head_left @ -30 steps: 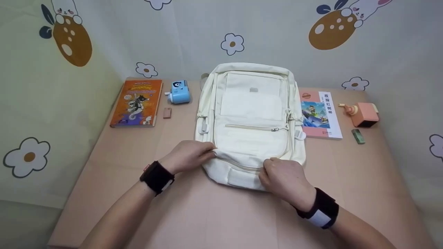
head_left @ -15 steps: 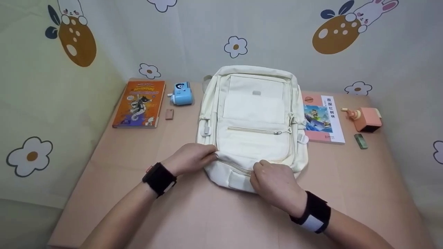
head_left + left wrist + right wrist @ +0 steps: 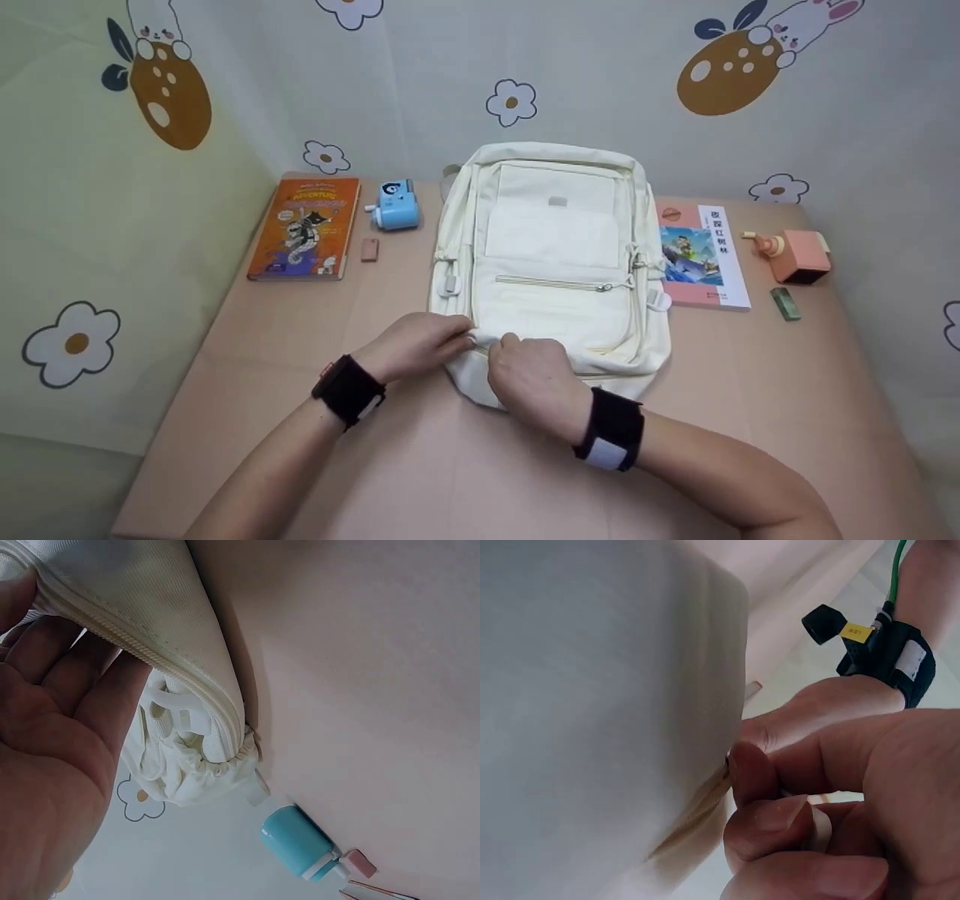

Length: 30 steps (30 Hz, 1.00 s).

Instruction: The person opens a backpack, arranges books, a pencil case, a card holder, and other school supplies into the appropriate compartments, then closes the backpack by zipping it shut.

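Note:
A cream-white backpack (image 3: 555,232) lies front side up on the table, its bottom end toward me. My left hand (image 3: 420,345) pinches its lower left edge; in the left wrist view the thumb is above and the fingers are under the zipper (image 3: 112,634). Close beside it, my right hand (image 3: 536,386) is at the same bottom zipper, fingers curled. The right wrist view shows its thumb and forefinger (image 3: 754,772) pinching at the zipper's slider, most of the pull being hidden by the fingers. A pale bit shows between the other fingers.
Left of the backpack are an orange book (image 3: 306,229), a blue pencil sharpener (image 3: 396,205) and a pink eraser (image 3: 370,250). On its right lie a pink-and-white book (image 3: 697,255), a pink pencil sharpener (image 3: 799,255) and a green eraser (image 3: 785,304). Patterned curtains (image 3: 420,90) surround the table.
My right hand has slid left along the bottom zipper, from the backpack's lower right to near my left hand. The left hand keeps its hold at the lower left edge.

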Tool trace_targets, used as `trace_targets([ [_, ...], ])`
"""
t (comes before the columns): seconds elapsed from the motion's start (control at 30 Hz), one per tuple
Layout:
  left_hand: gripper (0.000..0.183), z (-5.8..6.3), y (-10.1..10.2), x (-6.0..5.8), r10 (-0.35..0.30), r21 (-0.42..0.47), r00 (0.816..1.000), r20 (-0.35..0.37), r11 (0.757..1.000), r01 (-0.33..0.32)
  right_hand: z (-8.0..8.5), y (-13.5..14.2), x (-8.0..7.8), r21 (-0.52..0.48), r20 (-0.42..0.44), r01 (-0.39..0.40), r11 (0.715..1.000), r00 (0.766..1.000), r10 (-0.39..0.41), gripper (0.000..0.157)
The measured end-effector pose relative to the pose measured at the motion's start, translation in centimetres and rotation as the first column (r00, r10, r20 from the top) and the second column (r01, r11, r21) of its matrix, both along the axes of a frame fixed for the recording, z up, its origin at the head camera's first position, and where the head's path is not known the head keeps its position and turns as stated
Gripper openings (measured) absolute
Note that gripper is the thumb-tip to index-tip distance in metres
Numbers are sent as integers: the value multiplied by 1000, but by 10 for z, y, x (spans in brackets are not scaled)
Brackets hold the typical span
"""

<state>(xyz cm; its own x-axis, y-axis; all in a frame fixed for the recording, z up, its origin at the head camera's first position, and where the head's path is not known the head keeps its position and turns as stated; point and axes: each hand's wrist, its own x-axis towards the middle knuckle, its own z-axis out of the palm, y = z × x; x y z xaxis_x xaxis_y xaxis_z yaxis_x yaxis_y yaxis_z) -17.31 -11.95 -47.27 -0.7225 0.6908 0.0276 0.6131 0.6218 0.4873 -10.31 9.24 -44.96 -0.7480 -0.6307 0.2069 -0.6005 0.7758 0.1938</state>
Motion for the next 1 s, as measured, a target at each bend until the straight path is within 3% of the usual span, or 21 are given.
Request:
trace_targets([
  [0.17,16,0,1,0,3,-11,1000,10,1000,-3,5,23,-4,-155,49,-27,988,998,35,30],
  [0.27,16,-1,3,0,-3,-11,1000,18,1000,3,16,50,-9,-255,112,-23,967,992,53,31],
  [0.4,17,-1,3,-1,-3,-7,1000,27,1000,3,25,93,-19,-314,204,-6,949,976,74,32],
  [0.47,18,-1,2,-1,0,-7,1000,27,1000,0,24,115,-22,-321,274,12,947,959,80,40],
  [0.57,18,-1,1,0,3,-5,1000,28,1000,-3,18,138,-22,-329,403,62,942,912,81,50],
  [0.7,16,-2,-2,1,11,7,999,30,1000,-11,7,146,-18,-356,508,93,930,854,109,50],
  [0.8,17,-4,-4,3,26,21,999,30,999,-26,1,139,-17,-384,504,96,919,855,121,42],
  [1.0,21,-7,-3,9,55,56,997,48,997,-57,-10,127,-16,-478,454,165,863,887,82,30],
])
